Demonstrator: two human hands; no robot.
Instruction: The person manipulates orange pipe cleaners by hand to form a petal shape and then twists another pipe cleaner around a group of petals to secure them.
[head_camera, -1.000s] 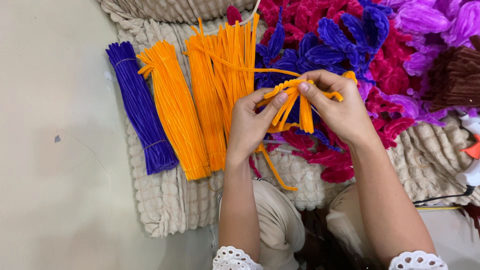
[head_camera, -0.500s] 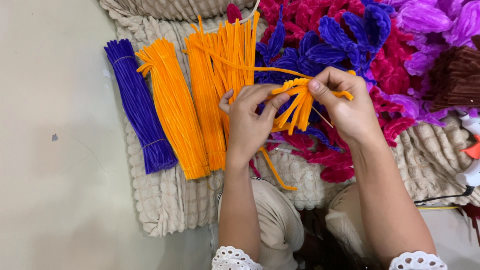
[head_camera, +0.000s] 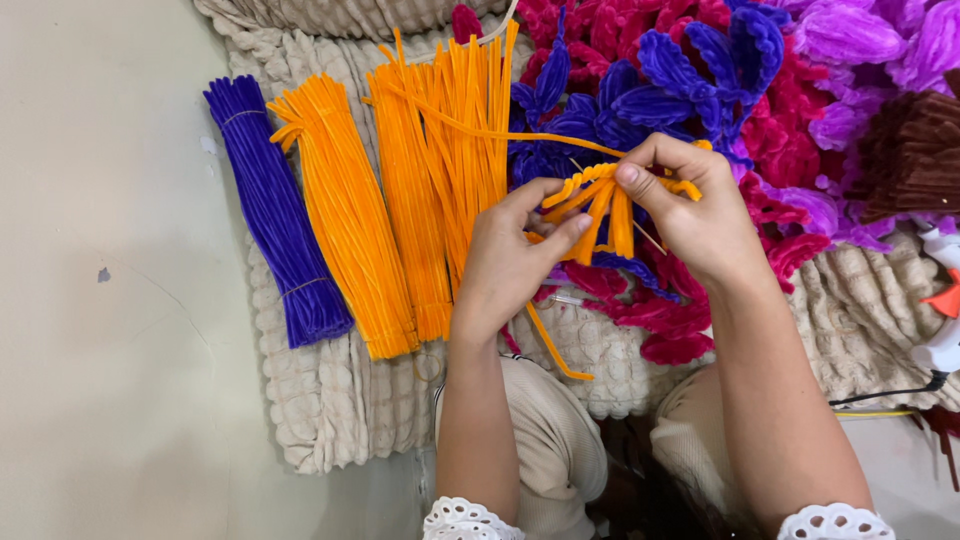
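Both hands work on a small orange pipe-cleaner piece (head_camera: 603, 208) made of several folded loops, held over the pile of flowers. My right hand (head_camera: 693, 215) pinches its top between thumb and forefinger. My left hand (head_camera: 512, 255) grips the loops' lower ends from the left, thumb across them. A long orange stem runs from the piece up toward the bundles, and another tail hangs down past my left wrist.
On a beige knitted mat (head_camera: 330, 410) lie a purple pipe-cleaner bundle (head_camera: 275, 215) and orange bundles (head_camera: 350, 220), (head_camera: 445, 170). Blue (head_camera: 690, 70), magenta (head_camera: 680, 320) and lilac (head_camera: 870, 40) pipe-cleaner flowers are heaped at right, a brown piece (head_camera: 915, 150) and a glue gun (head_camera: 940, 320) beyond.
My right hand has lifted the top of the orange piece slightly up and right. My left hand has shifted lower on the loops and closed its thumb over them.
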